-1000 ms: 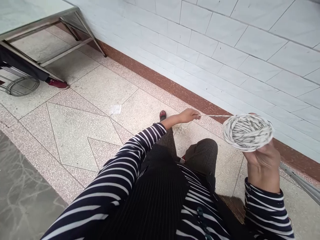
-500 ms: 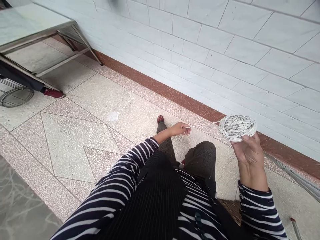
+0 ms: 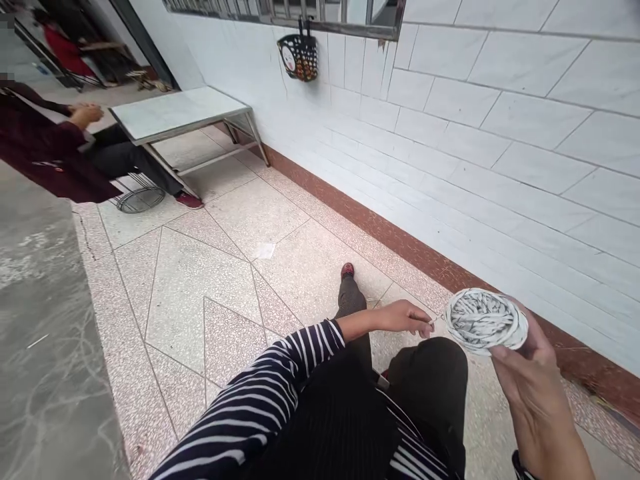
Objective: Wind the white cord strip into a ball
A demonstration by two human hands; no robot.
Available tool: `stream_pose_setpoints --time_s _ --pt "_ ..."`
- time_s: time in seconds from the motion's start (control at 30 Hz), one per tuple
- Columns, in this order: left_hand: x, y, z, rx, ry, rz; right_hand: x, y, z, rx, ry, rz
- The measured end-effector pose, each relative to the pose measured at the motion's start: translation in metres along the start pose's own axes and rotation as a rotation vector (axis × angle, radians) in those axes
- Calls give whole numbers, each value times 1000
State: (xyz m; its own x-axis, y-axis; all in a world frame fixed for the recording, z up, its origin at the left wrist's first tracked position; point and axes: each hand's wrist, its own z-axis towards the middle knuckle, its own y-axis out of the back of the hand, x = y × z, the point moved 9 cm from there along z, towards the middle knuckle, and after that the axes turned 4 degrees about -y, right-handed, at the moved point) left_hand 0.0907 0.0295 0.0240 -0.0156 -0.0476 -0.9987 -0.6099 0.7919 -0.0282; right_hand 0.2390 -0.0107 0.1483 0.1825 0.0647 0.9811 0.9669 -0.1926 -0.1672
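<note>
My right hand [image 3: 530,360] grips a thick wound coil of white cord [image 3: 483,320] from its right side, thumb along the lower edge and the other fingers behind it. A short length of the same cord runs from the coil's left edge to my left hand [image 3: 407,317], whose fingers pinch it. The left hand is just left of the coil, above my bent knee [image 3: 435,370]. What lies behind the coil is hidden from me.
A seated person [image 3: 55,147] is at a low table [image 3: 165,113] on the far left. A dotted basket [image 3: 300,57] hangs from the window bars. The tiled wall [image 3: 525,107] runs along the right. A white scrap [image 3: 266,251] lies on the floor.
My left hand has come closer to the coil, so the cord between them is shorter. The view has swung up and left, bringing the seated person and hanging basket into sight.
</note>
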Motion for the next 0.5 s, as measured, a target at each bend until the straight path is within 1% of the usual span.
stream_pose_setpoints --time_s 0.07,0.17,0.23,0.3,0.4,0.47,0.5 --pt "7 4 -5 -39 0 -23 5 1 2 -40 16 30" --pt "33 14 -11 -87 88 14 16 6 6 -91 61 72" --pt "52 23 -13 -113 158 85 30 9 5 -108 122 97" --pt "63 32 -12 -130 202 188 51 11 0 -107 189 111" --pt "63 50 -4 -152 224 333 90 11 -18 -117 291 109" --pt "52 67 7 -187 219 393 113 11 -32 -131 356 104" --pt "43 77 16 -204 202 441 122 12 -39 -138 388 106"
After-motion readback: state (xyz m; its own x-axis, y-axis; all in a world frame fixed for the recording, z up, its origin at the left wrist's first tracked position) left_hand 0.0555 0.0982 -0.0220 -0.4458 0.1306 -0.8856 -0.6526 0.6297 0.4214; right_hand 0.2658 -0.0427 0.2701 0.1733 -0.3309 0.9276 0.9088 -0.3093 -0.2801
